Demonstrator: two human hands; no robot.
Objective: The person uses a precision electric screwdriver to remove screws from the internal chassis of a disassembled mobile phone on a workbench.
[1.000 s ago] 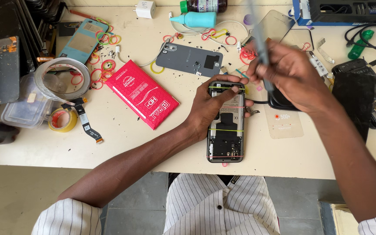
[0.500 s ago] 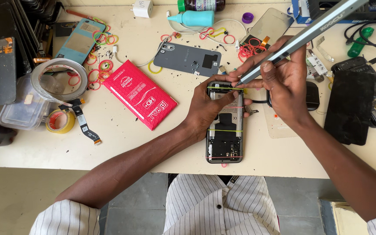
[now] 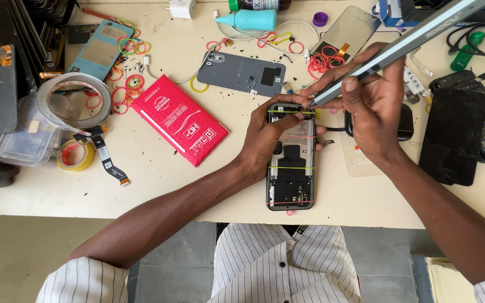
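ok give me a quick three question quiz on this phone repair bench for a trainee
1. True or false: the opened phone lies with several rubber bands stretched across it.
2. Multiple choice: what does the right hand hold? A) a roll of tape B) long metal tweezers C) a red packet
3. Fill in: the left hand rests on the ____ end of the opened phone, the end farther from the person.

Key
1. True: yellow and red bands cross the body.
2. B: the tweezers' tip points at the phone's top edge.
3. Top: the fingers lie over it, near the tweezer tip.
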